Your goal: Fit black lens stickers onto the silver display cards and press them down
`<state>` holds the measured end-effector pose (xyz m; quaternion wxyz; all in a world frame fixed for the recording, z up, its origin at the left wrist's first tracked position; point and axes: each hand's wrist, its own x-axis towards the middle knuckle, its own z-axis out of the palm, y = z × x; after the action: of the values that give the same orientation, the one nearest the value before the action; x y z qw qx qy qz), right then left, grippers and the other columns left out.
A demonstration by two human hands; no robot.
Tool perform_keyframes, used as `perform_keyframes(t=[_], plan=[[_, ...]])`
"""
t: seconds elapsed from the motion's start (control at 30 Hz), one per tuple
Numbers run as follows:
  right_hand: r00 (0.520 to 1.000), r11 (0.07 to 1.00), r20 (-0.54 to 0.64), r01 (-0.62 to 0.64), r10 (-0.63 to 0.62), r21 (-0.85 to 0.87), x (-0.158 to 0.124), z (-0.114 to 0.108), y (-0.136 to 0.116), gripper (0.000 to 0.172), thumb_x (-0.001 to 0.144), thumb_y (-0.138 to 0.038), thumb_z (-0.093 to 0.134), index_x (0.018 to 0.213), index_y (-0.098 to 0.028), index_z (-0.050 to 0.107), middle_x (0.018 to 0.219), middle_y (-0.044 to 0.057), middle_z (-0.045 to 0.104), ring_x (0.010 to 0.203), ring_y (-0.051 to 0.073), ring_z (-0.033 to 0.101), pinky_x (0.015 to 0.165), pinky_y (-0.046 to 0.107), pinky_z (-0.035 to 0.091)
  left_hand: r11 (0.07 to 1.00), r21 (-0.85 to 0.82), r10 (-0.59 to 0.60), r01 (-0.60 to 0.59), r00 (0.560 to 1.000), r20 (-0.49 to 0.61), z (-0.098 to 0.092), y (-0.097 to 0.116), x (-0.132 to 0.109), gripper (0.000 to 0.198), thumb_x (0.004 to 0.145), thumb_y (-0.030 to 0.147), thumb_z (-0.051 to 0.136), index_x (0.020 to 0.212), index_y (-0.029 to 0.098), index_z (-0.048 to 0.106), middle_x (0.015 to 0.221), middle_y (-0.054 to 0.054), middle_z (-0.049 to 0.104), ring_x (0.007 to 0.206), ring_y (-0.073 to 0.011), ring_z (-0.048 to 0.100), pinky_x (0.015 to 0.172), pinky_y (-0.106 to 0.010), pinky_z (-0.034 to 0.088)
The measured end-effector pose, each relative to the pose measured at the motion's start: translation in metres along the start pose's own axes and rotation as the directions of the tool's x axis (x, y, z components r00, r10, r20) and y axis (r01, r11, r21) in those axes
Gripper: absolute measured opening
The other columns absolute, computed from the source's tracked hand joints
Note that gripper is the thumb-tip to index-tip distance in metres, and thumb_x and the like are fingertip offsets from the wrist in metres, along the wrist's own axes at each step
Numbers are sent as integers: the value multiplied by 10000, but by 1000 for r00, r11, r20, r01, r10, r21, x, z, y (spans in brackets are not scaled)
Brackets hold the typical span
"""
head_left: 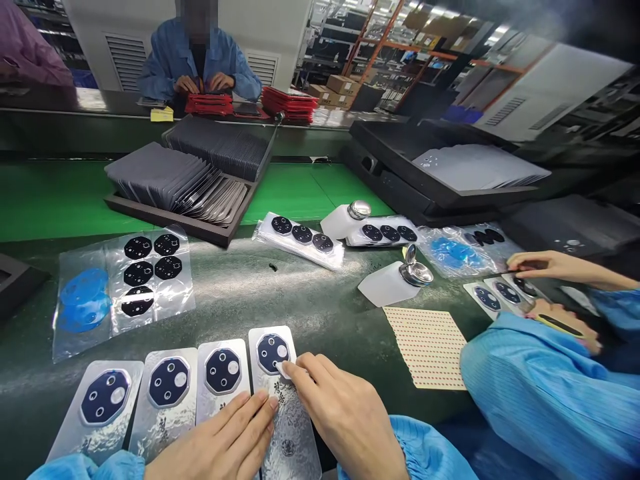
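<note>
Now, with the left hand (220,432) laid flat, fingers straight and side by side across the left edge of the rightmost silver panel (290,427), keep just enough weight there to stop any sliding on the tabletop (225,293). In the right hand (350,407), fingers drawn narrow, pinching a small white piece (282,369), perhaps a folded wipe, against the lower right rim of the dark octagonal plate (269,350) near the panel's far end. Judging by that pose, probably a matter of wiping or dabbing: press lightly, trace the rim in short strokes, and turn often to a fresh face. Ease round the small rings and the pale round spot without snagging an edge. Avoid bearing down on the neighbouring panel (223,370), partly hidden by the left hand. For any liquid from the white bottle (384,283), metal lid raised, well apart from the row, probably best to go sparingly and keep drips off the rings
</note>
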<state>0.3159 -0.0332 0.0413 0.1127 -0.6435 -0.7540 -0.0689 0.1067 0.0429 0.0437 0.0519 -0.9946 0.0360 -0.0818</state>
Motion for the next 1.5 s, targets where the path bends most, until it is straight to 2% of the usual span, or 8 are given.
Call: perform_keyframes(t=[0.27,0.57,0.8,0.97,1.03,1.1,1.27,1.5], plan=[[994,970,-5,-104,108,220,-1,-4,13,296,1018,-189,330,1009,-210,625,810,23,649,714,138,627,590,229,427,999,37,2,-2,1000,-7,4,1,-1,403,981,277,389,1289,77,554,1374,-96,552,1270,-239,491,1062,-356,319],[908,708,163,-404,385,579,-18,-6,28,146,973,-271,476,1001,-259,619,947,-14,685,868,136,668,747,208,507,997,-79,-9,15,997,77,4,4,-4,581,988,456,363,1374,29,445,1436,-169,464,1323,-269,447,1086,-354,354],[922,682,123,-357,368,638,-19,-8,25,179,972,-256,468,989,-252,647,919,0,678,869,151,661,742,231,508,978,-198,-39,67,989,141,-2,6,-3,589,943,393,464,1396,21,413,1472,-186,401,1367,-288,389,1096,-373,374],[847,871,-255,-390,466,297,-26,-36,60,192,965,-265,494,1046,-228,665,1018,53,717,937,217,670,827,328,492,987,-159,-19,34,995,98,-2,2,-4,592,966,431,440,1414,46,405,1452,-167,441,1338,-271,428,1084,-351,369],[757,837,-439,-547,484,-21,-28,-55,88,235,971,-275,491,1093,-199,677,1035,102,723,947,270,663,833,393,453,992,-123,-10,17,998,57,-1,0,-4,570,972,453,428,1392,67,451,1429,-149,477,1310,-252,463,1069,-327,368],[750,762,-532,-589,392,-269,-27,-72,117,241,976,-284,493,1044,-197,707,923,101,746,807,267,669,809,421,400,995,-103,-13,15,1000,16,3,-1,-5,560,971,468,428,1371,81,487,1415,-138,498,1291,-238,479,1065,-309,354],[913,777,-275,-402,301,-484,-16,-84,167,310,999,-327,447,977,-181,719,801,80,731,739,220,630,712,351,350,992,-122,-24,25,1000,9,10,1,-7,580,960,468,450,1395,85,457,1430,-134,484,1299,-238,460,1070,-310,341],[923,795,-155,-382,352,-471,0,-84,181,343,997,-297,426,861,-182,719,790,71,722,628,166,566,597,310,288,997,-76,-35,32,999,-27,8,2,-6,548,968,475,438,1342,84,522,1389,-133,529,1272,-242,487,1036,-328,352]])
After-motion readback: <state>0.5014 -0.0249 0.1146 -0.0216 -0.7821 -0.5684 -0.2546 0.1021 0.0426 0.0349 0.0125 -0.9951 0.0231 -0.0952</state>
